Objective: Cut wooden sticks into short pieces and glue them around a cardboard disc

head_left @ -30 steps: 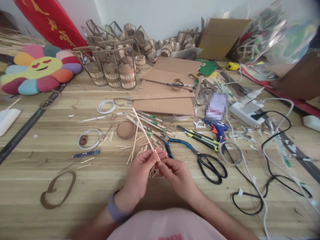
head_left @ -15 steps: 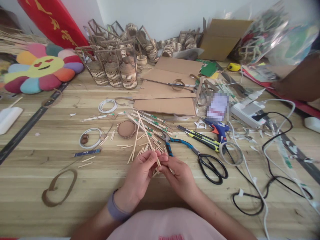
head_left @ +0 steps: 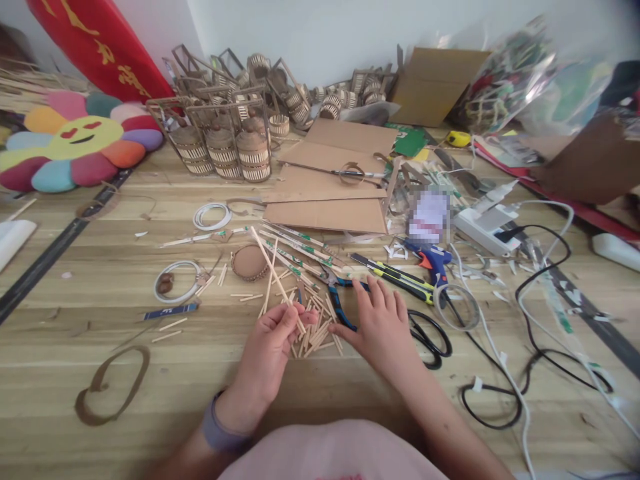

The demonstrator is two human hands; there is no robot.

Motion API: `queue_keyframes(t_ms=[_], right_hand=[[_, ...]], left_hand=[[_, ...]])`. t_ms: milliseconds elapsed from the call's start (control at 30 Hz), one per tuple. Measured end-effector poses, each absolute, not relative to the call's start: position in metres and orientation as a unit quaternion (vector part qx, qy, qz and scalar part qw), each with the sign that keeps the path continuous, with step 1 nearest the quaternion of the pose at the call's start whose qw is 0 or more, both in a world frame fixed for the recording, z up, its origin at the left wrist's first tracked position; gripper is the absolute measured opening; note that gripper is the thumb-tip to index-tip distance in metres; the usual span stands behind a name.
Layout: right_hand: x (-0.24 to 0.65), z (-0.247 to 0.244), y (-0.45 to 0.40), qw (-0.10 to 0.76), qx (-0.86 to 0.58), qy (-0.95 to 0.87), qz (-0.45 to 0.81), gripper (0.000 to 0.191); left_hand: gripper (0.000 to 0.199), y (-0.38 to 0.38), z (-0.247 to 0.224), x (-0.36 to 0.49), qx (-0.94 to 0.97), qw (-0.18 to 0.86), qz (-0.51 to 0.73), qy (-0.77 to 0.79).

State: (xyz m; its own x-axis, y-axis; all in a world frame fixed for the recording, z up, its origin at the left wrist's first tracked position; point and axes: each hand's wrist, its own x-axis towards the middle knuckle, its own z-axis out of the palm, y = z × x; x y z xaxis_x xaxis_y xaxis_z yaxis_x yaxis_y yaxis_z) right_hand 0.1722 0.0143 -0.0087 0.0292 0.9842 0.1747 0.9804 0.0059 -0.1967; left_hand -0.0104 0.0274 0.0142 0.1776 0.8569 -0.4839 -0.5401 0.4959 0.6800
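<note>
Pinched between the thumb and fingers of my left hand (head_left: 273, 343) is a thin wooden stick (head_left: 274, 273), slanting up to the left. My right hand (head_left: 383, 327) is spread, palm down, over the blue-handled pliers (head_left: 336, 300), and holds nothing. Between my hands lies a pile of short cut sticks (head_left: 317, 333). A round brown woven piece (head_left: 250, 262) sits behind my left hand. Black-handled scissors (head_left: 433, 337) are partly hidden beneath my right hand. Green-marked sticks (head_left: 300, 248) lie beyond the pile.
Cardboard sheets (head_left: 325, 210) lie farther back, with small woven baskets (head_left: 254, 157) to their left. A yellow-black cutter (head_left: 395, 277), a blue glue gun (head_left: 437, 260) and a white power strip (head_left: 483, 230) are on the right. Cables (head_left: 520, 400) trail there. A brown strip coil (head_left: 113, 387) lies at left.
My right hand has parted from my left, moved right and spread its fingers. The pile of short sticks shows more. The whole view has shifted slightly.
</note>
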Motion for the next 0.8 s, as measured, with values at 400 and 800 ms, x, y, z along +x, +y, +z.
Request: queue_keyframes(t_ms=[400, 800], right_hand=[[0.190, 0.020, 0.028, -0.003, -0.696, -0.716, 0.060, 0.055], [0.213, 0.004, 0.004, 0.048, -0.724, -0.673, 0.147, 0.065]], left_hand=[[0.040, 0.024, 0.009, -0.012, 0.212, 0.754, 0.436, 0.443], [0.041, 0.024, 0.004, -0.023, 0.311, 0.730, 0.397, 0.462]])
